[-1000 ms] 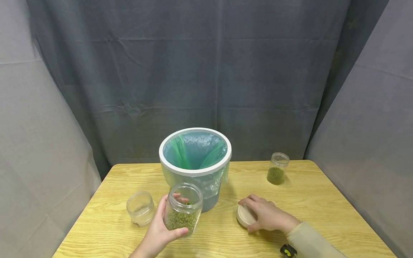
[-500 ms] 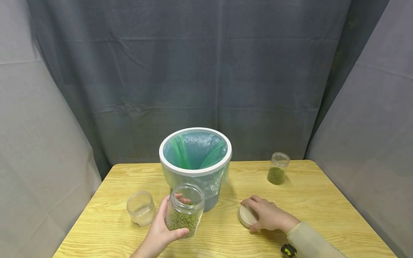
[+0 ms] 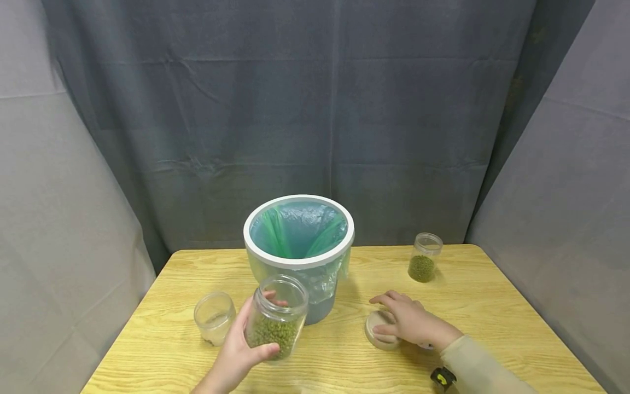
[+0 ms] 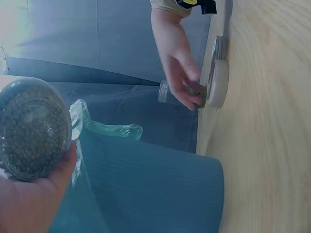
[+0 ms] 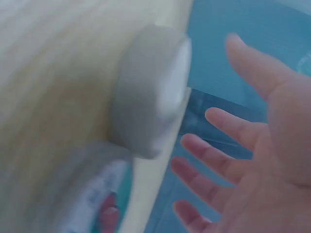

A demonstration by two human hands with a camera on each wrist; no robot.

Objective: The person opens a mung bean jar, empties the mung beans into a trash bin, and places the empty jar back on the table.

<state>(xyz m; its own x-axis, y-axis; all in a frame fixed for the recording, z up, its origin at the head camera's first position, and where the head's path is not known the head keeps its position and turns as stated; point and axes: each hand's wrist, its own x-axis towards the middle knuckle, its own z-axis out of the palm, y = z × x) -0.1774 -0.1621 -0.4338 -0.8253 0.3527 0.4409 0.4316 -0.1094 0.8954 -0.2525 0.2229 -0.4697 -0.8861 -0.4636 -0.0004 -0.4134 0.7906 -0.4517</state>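
Observation:
My left hand (image 3: 237, 349) grips a clear jar (image 3: 278, 328) part-filled with green beans, its mouth uncovered and the jar slightly tilted in front of the bin. In the left wrist view, the base of that jar (image 4: 34, 128) faces the camera. My right hand (image 3: 412, 323) hovers over a beige round lid (image 3: 381, 343) on the table. Its fingers are spread, and the right wrist view shows a gap between them and the lid (image 5: 146, 87). Beside this lid lies a second round piece with a printed label (image 5: 97, 194), mostly hidden under the wrist in the head view.
A bin (image 3: 320, 309) with a white rim and a green liner bag stands mid-table. To its left is a clear tub (image 3: 215, 323). Another jar of green beans (image 3: 422, 267) stands at the back right. Grey cloth (image 3: 295, 109) surrounds the wooden table (image 3: 472, 295).
My right hand has let go of the lid and lifted slightly off it, after shifting it a little to the right. The jar in my left hand has moved slightly left and up.

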